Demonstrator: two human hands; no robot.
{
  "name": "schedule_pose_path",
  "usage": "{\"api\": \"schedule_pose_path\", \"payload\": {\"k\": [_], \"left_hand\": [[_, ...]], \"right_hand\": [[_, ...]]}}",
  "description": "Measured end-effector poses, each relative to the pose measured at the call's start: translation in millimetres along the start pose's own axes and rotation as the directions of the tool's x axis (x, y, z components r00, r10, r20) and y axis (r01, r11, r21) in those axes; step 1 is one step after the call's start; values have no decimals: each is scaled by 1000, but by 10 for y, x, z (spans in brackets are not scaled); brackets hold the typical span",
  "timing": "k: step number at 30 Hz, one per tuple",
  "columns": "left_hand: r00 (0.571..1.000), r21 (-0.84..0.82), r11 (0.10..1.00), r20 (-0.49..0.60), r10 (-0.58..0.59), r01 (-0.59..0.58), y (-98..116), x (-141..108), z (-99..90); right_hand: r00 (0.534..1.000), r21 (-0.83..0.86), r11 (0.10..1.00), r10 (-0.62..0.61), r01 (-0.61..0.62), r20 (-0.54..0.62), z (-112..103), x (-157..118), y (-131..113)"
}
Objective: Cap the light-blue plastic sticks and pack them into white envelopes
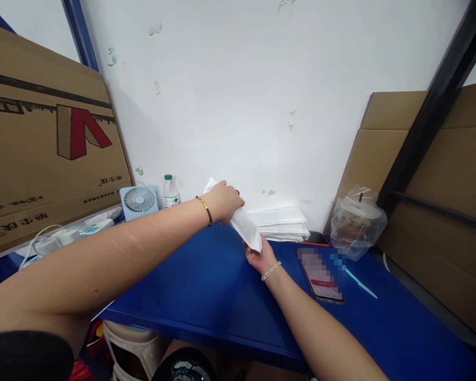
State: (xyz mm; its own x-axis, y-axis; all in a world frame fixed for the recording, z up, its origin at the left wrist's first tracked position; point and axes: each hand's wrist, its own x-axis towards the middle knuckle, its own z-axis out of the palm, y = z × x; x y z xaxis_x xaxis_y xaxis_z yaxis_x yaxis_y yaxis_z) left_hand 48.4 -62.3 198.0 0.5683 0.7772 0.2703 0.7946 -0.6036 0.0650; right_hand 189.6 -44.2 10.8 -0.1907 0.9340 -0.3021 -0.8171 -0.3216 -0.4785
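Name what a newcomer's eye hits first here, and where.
First, the folded white piece at centre, held by the left hand and right hand above the blue table. Next, the large cardboard panel with a bold red mark, at far left. Then the phone with a partly pixelated screen, lying right of the right hand.

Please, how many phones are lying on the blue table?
2. One lit phone lies to the right of the right hand; what looks like an orange-edged phone lies behind it, beside the white stack. Others could be hidden by that stack.
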Motion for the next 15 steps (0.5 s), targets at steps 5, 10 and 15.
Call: {"api": "schedule_pose_path", "payload": {"k": [5,10,15], "left_hand": [[997,153,988,80,-3,-10,60,-19,-139],[976,425,905,201,-84,-10,15,-199,-406],[938,555,830,253,-237,60,-401,-504,-557]], "right_hand": [[985,-134,976,-168,172,38,-62,95,0],[922,-513,798,-385,316,-32,-202,205,-177],[859,-678,643,-512,356,-35,-374,280,-328]]}}
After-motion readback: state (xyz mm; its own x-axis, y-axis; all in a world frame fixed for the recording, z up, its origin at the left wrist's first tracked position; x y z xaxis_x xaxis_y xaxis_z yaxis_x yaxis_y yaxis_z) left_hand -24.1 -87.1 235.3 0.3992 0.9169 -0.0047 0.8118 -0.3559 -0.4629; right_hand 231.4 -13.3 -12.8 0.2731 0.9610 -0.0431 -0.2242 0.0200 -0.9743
